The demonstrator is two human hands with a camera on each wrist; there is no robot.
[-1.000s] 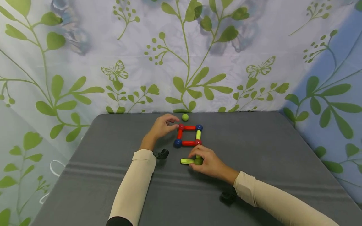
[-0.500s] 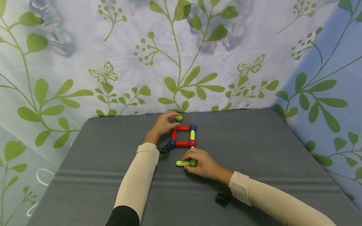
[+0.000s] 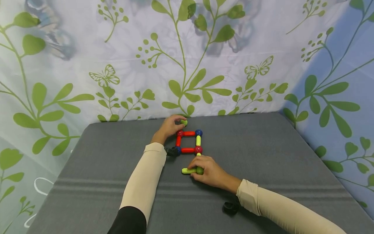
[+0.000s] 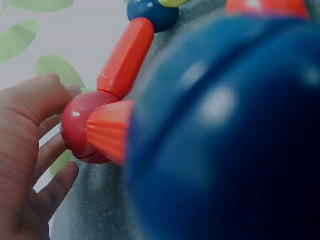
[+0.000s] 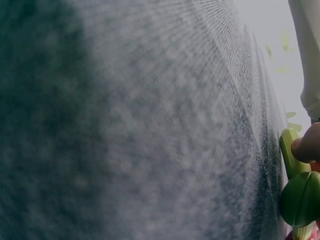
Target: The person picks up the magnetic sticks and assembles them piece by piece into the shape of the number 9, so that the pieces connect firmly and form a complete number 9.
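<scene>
At the back of the table my left hand (image 3: pixel 170 126) curls thumb and fingers round a light green ball (image 3: pixel 184 123), partly hidden by the fingers. In front lies a square of magnetic rods and balls: red rods (image 3: pixel 188 150), one yellow-green rod (image 3: pixel 198 140), and red (image 3: pixel 180 133) and blue corner balls (image 3: pixel 198 132). My right hand (image 3: pixel 213 172) grips a darker green ball (image 3: pixel 200 170) with a yellow-green rod (image 3: pixel 187 170) pointing left. Another yellow-green rod (image 3: pixel 199 154) reaches from under those fingers to the near right red ball (image 3: pixel 198 149). The right wrist view shows the green ball (image 5: pixel 300 200) low at its edge.
A grey cloth-covered table (image 3: pixel 263 146) lies under everything, with a leaf-printed curtain (image 3: pixel 131 65) hanging behind its back edge. Close to the left wrist camera, a blue ball (image 4: pixel 225 130) blocks much of that view.
My left hand has moved from beside the square's back left corner to the light green ball and closed round it. My right hand has moved its rod up to the near red ball.
</scene>
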